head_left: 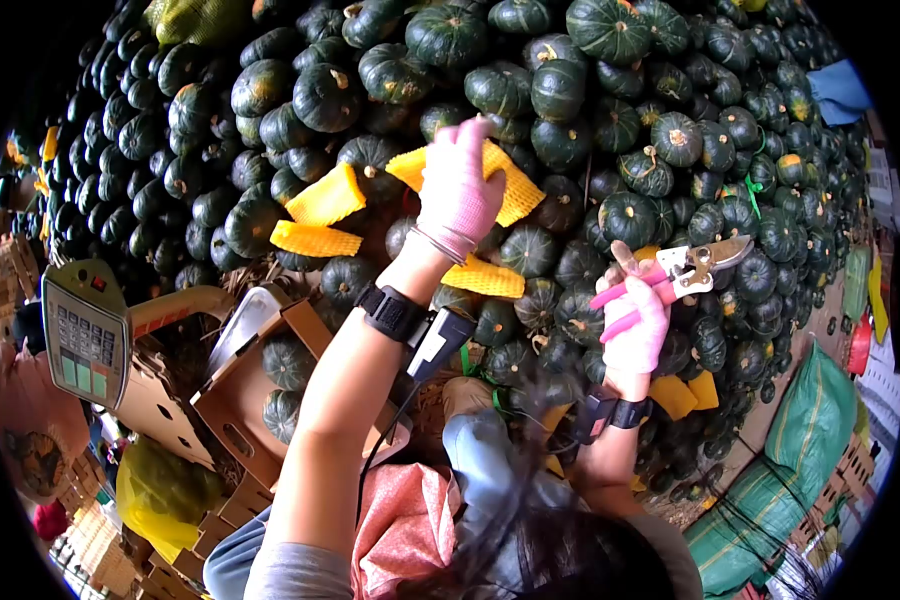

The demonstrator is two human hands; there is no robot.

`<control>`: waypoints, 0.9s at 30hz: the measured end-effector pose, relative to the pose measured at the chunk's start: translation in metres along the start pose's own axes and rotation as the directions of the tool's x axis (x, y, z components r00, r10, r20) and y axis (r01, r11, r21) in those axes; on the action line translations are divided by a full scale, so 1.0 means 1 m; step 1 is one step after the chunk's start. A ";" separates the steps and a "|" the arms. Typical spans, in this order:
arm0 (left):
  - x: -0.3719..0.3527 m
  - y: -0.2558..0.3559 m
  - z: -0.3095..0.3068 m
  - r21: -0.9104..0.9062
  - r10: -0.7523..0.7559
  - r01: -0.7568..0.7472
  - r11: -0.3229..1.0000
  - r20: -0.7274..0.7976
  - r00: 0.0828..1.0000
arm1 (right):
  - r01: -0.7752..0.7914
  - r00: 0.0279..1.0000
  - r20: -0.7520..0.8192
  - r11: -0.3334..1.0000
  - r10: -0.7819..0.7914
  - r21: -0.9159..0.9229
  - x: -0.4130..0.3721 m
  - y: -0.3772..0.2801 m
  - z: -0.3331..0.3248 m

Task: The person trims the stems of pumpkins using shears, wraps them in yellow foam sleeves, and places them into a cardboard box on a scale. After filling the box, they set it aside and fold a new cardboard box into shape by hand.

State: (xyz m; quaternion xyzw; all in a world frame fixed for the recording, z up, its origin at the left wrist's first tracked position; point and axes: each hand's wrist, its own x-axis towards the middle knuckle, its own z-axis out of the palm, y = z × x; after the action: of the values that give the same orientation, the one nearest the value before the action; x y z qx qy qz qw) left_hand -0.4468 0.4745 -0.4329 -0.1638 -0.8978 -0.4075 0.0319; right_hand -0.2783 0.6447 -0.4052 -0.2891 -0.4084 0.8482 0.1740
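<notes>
My left hand (460, 185), in a pink glove, reaches over a yellow foam net sleeve (518, 190) lying on the pumpkin heap. Its fingers stretch forward with the thumb apart; the fingertips are blurred, and no held thing shows. Closed around the pink handles of pruning shears (692, 268) is my right hand (635, 325), also gloved. The shears' metal blades point right, above dark green pumpkins (627, 218). More yellow foam sleeves (327, 196) lie left of my left hand, and another foam sleeve (485, 279) is below it.
Pumpkins are piled across the whole front. At left stand a scale display (87, 335) and a cardboard box (240, 400) with pumpkins inside. A yellow mesh bag (165, 490) sits lower left. Green woven sacks (815, 410) lie at right. A cable runs along my left arm.
</notes>
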 end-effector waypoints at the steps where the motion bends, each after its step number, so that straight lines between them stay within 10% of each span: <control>1: 0.008 -0.004 0.005 0.049 0.074 -0.066 0.997 -0.189 0.979 | 0.005 1.000 -0.015 1.000 -0.005 -0.027 0.001 0.001 0.000; 3: 0.024 -0.034 0.015 0.136 0.134 -0.093 0.986 -0.329 0.935 | 0.036 0.999 -0.013 0.999 -0.036 -0.015 0.004 0.000 -0.010; 7: 0.045 -0.076 0.019 0.017 -0.459 0.459 0.888 0.069 0.886 | 0.039 0.991 -0.129 0.999 -0.041 -0.017 0.006 -0.002 -0.031; 13: 0.041 -0.060 0.042 0.152 -0.438 0.469 0.870 -0.198 0.877 | 0.159 0.968 -0.173 0.976 -0.183 -0.147 0.002 0.000 0.003; 19: 0.043 -0.064 0.002 -0.229 -0.548 0.571 0.788 0.159 0.821 | 0.306 0.952 0.169 0.782 -0.255 -0.543 -0.010 -0.005 0.003; 22: 0.005 -0.015 -0.058 -0.782 -0.463 0.480 0.397 0.281 0.841 | 0.197 0.977 0.195 0.698 -0.083 -0.688 -0.026 -0.015 0.035; 27: -0.084 0.042 -0.117 -0.863 -0.257 0.369 -0.345 0.465 0.847 | 0.538 0.843 0.532 0.156 -0.081 -0.829 -0.060 0.004 0.059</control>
State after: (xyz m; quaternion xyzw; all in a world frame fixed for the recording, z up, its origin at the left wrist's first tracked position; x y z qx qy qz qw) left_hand -0.3632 0.3907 -0.3404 0.1131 -0.2438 -0.9295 -0.2525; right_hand -0.2695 0.5754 -0.3581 -0.0770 -0.9155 0.3913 0.0525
